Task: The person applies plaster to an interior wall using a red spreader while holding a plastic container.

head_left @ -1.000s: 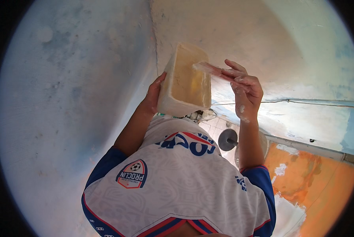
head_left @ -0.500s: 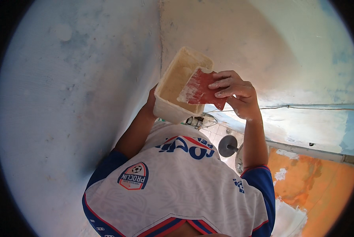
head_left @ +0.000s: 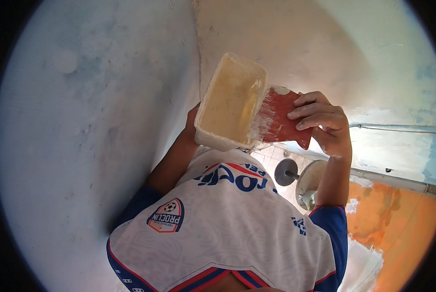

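Observation:
My left hand [head_left: 192, 122] supports a whitish rectangular plastic tub [head_left: 209, 140] from its left side; most of its fingers are hidden behind the wall. Inside, the tub is coated with pale filler and tilts so that its opening faces me. A red flat putty spreader [head_left: 283, 117] is gripped between the fingers and thumb of my right hand [head_left: 325, 121]. White filler smears the spreader's left edge, which overlaps or lies beside the tub's right rim. White residue marks the fingers of my right hand.
A pale patchy wall [head_left: 91, 97] rises at the left and meets a beige wall [head_left: 276, 34] in a corner ahead. A thin cable [head_left: 398, 128] runs along the wall at right. Below are a dark round disc-shaped object [head_left: 286, 172] and an orange peeling surface [head_left: 388, 214].
My right hand and the spreader have moved right, from over the tub's opening to its right rim. The tub has shifted slightly right and its opening faces me more fully.

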`<action>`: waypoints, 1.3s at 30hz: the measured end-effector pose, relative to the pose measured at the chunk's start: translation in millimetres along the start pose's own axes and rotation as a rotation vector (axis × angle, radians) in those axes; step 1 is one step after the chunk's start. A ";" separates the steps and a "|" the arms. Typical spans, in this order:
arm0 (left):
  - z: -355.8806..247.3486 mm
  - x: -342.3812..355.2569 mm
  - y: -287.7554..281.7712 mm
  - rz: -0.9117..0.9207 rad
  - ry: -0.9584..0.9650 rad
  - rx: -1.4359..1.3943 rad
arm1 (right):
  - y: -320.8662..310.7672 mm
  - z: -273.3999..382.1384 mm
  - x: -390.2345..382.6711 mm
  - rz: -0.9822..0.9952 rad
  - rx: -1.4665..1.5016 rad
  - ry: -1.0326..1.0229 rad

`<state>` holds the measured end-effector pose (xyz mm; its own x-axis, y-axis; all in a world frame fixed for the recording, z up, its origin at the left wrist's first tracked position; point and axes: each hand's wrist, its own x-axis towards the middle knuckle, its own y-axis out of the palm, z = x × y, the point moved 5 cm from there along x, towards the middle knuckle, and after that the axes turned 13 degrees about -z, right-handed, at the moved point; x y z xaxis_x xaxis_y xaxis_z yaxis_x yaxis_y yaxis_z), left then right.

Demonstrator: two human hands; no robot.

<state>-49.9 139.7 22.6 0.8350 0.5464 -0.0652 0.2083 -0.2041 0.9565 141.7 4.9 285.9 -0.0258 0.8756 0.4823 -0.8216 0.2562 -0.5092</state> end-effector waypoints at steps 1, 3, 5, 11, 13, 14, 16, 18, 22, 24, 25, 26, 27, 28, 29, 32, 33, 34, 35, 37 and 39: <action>-2.3 -0.6 -0.5 -0.020 0.000 0.020 | -1.1 -1.0 -0.4 0.005 -0.011 0.001; -4.9 -2.9 -3.5 -0.040 -0.040 -0.015 | -6.7 -3.7 -4.9 -0.046 0.019 -0.004; -5.3 -6.6 -6.3 -0.038 -0.120 -0.127 | -12.3 -2.5 -7.5 -0.109 0.050 -0.020; -13.8 -11.4 20.5 0.038 -0.079 -0.079 | -28.2 -6.4 -13.1 -0.353 0.121 -0.119; -14.0 -12.2 16.5 -0.026 -0.088 0.002 | -27.2 0.1 -6.6 -0.375 -0.078 -0.140; -13.2 -12.4 15.3 -0.057 -0.094 0.043 | -27.4 4.0 -4.9 -0.387 -0.155 -0.112; -11.0 -10.9 17.9 -0.123 -0.039 0.118 | -30.5 5.4 -2.7 -0.399 -0.290 -0.137; -9.8 -10.0 23.1 -0.206 0.015 0.214 | -33.1 14.7 5.0 -0.384 -0.333 -0.097; -2.8 -8.8 35.4 -0.308 0.165 0.400 | -47.7 23.4 12.1 -0.371 -0.364 0.200; 3.8 -7.6 49.6 -0.283 0.211 0.455 | -54.6 19.5 15.2 -0.353 -0.326 0.243; 3.6 -9.3 66.0 -0.262 0.211 0.479 | -56.4 16.7 15.8 -0.321 -0.379 0.232; 5.2 -10.1 76.2 -0.241 0.211 0.502 | -57.9 14.4 16.6 -0.288 -0.430 0.219; 4.9 -11.7 77.0 -0.228 0.226 0.514 | -55.0 13.4 18.1 -0.256 -0.479 0.209; 4.0 -12.4 77.6 -0.215 0.241 0.525 | -51.3 16.5 21.5 -0.234 -0.562 0.139; 3.1 -13.1 78.1 -0.201 0.255 0.536 | -46.8 21.0 25.9 -0.212 -0.645 0.069; 5.6 -15.0 76.3 -0.232 0.250 0.522 | -32.4 31.7 35.3 -0.109 -0.828 -0.038; 7.0 -14.5 81.1 -0.210 0.249 0.526 | -32.1 33.8 36.4 -0.071 -0.881 -0.053; 7.4 -14.1 86.9 -0.189 0.247 0.531 | -34.4 33.1 36.4 -0.055 -0.880 -0.041; 8.6 -13.4 90.8 -0.166 0.245 0.535 | -37.0 31.5 36.5 -0.040 -0.879 -0.028; 8.5 -10.0 87.7 -0.139 0.247 0.520 | -38.7 30.9 36.6 -0.010 -0.867 -0.017; 9.4 -9.2 88.1 -0.133 0.263 0.511 | -39.0 32.5 29.5 0.023 -0.840 -0.007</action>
<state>-34.4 109.0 104.8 0.6442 0.7638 -0.0401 0.5761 -0.4501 0.6823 154.6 7.5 343.2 -0.0429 0.8825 0.4683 -0.1233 0.4604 -0.8791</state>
